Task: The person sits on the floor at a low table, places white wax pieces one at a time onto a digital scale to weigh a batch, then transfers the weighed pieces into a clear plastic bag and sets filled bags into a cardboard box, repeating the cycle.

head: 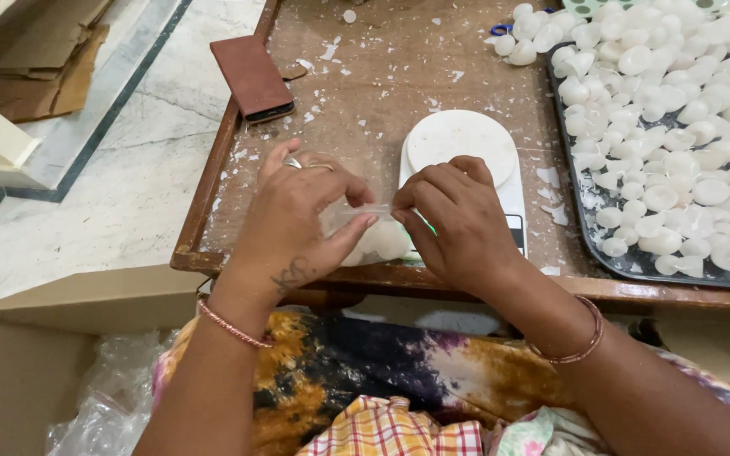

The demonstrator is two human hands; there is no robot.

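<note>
L hand and R hand meet at the near edge of a brown wooden tray table, both pinching the top edge of a small clear plastic pouch between thumb and fingertips; fingers clamped on the pouch mouth from either side. Pouch holds white pieces, hangs just below the fingers, partly hidden by both hands. Directly behind the hands: white kitchen scale w/ round platform, R hand overlapping its front. Right of scale: dark tray heaped w/ white shell-like pieces, a few spilled beyond its top-left corner. White flakes scattered over table surface. Far left on table: brown wallet-style phone case. Rings on L hand, thin bangle on each wrist. Cardboard box w/ crumpled plastic at lower left, beside the person's lap.
</note>
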